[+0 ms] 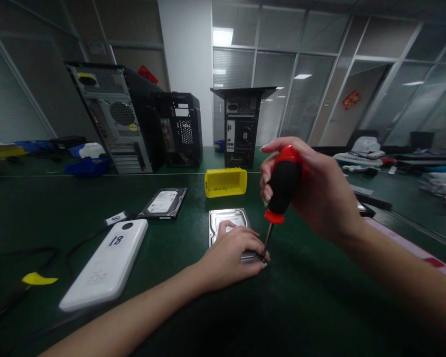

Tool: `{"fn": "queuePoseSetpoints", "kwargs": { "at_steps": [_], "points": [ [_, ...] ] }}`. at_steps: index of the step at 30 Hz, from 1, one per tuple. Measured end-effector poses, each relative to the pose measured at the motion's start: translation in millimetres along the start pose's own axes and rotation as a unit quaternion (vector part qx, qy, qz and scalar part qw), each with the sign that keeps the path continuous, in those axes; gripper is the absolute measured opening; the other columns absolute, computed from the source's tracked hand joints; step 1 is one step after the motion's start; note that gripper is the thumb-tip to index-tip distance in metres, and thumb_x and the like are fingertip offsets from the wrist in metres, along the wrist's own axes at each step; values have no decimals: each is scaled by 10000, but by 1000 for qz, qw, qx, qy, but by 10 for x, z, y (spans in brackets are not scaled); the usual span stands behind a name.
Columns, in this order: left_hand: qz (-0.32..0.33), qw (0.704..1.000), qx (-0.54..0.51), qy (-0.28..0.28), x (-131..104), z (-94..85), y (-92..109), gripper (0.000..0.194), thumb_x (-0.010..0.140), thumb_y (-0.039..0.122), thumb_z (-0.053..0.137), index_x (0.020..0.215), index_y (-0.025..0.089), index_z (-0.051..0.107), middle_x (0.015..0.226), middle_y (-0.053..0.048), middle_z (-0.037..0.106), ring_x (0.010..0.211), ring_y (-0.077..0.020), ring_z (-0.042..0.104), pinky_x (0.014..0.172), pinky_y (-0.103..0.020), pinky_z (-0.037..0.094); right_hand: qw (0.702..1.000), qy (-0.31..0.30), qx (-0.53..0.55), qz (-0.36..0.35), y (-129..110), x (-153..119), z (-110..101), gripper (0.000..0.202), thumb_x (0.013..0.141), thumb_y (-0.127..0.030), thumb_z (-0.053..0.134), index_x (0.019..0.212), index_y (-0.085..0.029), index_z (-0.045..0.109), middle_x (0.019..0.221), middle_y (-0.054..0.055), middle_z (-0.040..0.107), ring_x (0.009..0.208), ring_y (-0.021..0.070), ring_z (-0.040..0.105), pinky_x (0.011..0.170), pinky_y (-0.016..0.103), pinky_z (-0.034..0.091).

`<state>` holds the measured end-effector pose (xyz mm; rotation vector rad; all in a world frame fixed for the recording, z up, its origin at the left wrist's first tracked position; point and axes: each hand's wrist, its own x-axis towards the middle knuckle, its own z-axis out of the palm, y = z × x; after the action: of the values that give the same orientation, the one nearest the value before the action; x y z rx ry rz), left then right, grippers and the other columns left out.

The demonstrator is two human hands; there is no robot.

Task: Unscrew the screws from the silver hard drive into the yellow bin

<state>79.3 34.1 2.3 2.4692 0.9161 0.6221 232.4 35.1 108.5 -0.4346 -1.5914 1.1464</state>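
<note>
A silver hard drive (229, 215) lies on the green table in front of me. My left hand (238, 250) rests over its near part, fingers curled around it and the tips by its near right corner. In my right hand (315, 191) is a screwdriver (284, 181) with a red and black handle, gripped and tilted. Its thin shaft reaches down to that corner, close to my left fingertips. The exact contact of the tip is too small to make out. Behind the drive stands a yellow bin (226, 182) with small bits inside.
Another hard drive (164, 202) lies to the left, beyond a white power bank (107, 263) marked 18 with a black cable. Computer towers (122, 119) stand at the back, one (241, 129) behind the yellow bin. A pink flat item (405, 243) lies by my right forearm.
</note>
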Motion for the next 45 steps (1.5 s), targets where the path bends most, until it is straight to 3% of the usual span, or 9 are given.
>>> {"fn": "queuePoseSetpoints", "kwargs": {
  "at_steps": [7, 15, 18, 22, 29, 35, 40, 45],
  "points": [
    [3, 1000, 1, 2, 3, -3, -7, 114, 814, 209, 685, 915, 261, 689, 1024, 32, 694, 1131, -220, 532, 1022, -407, 170, 998, 46, -34, -14, 41, 24, -57, 118, 853, -332, 576, 843, -215, 576, 791, -3, 575, 654, 117, 593, 609, 245, 533],
    [0, 1000, 8, 0, 2, 1, -7, 114, 812, 215, 686, 917, 256, 694, 1040, 14, 691, 1127, -229, 537, 1023, -417, 179, 1000, 1, -26, -17, 24, 0, -16, 173, 859, -388, 569, 891, -248, 473, 659, -56, 550, 489, 103, 538, 466, 232, 458],
    [-2, 1000, 6, 0, 0, -4, 1, 118, 815, 212, 684, 923, 258, 694, 1042, 12, 693, 1128, -225, 535, 1017, -415, 180, 1000, 2, -11, -7, 6, -11, -4, 201, 871, -428, 491, 913, -234, 523, 687, -21, 550, 531, 123, 545, 500, 260, 463],
    [-1, 1000, 5, 2, -5, -3, 0, 112, 817, 217, 682, 919, 262, 694, 1043, 17, 691, 1126, -227, 537, 1014, -417, 180, 1000, 8, -11, 1, 8, -17, -23, 212, 890, -368, 446, 948, -222, 587, 792, 10, 569, 627, 136, 578, 591, 280, 488],
    [9, 1000, 8, 2, -12, 8, -30, 107, 824, 234, 675, 924, 270, 688, 1057, 16, 691, 1137, -227, 529, 1011, -423, 182, 998, 28, -50, -7, 53, 14, -40, 158, 857, -355, 564, 924, -222, 618, 803, 3, 568, 700, 127, 582, 657, 254, 511],
    [2, 1000, 14, -3, -10, 9, -25, 110, 828, 243, 671, 932, 267, 695, 1062, 5, 692, 1146, -234, 524, 1026, -425, 186, 998, 29, -40, -25, 68, 21, -16, 172, 808, -322, 650, 887, -241, 521, 847, -15, 607, 684, 116, 601, 675, 272, 547],
    [2, 1000, 10, 2, -11, 10, -19, 122, 818, 236, 683, 934, 270, 693, 1061, 4, 692, 1140, -237, 532, 1020, -440, 186, 998, 29, -44, -23, 66, 18, -12, 257, 784, -319, 687, 885, -238, 464, 725, -46, 606, 609, 100, 593, 685, 282, 554],
    [3, 1000, 17, 2, -10, 9, -17, 114, 821, 242, 679, 930, 268, 695, 1067, 0, 690, 1136, -234, 534, 1025, -434, 196, 998, 19, -50, -28, 74, 13, 1, 200, 799, -322, 663, 883, -250, 496, 601, -82, 524, 483, 84, 505, 602, 280, 533]
  ]
}}
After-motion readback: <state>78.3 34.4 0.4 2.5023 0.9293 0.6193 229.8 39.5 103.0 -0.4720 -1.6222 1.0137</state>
